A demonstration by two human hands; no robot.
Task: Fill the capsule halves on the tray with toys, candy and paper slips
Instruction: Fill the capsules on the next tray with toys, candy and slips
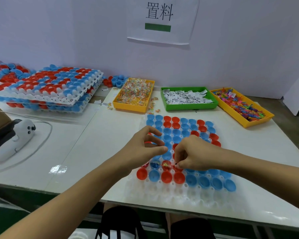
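Here, on the white table point(97, 135), the right hand point(195, 152) pinches a slip over the tray point(162, 192); the left hand point(143, 149) hovers loosely curled, empty.

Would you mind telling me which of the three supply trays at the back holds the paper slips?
The green tray, the middle one. It holds white printed slips, while the yellow trays on either side hold wrapped candy and small colourful toys.

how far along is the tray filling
Barely started. Three or so capsule halves in the near rows already hold candy. The right hand pinches something small over a red half; the left hand hovers beside it. The other halves on the tray look empty.
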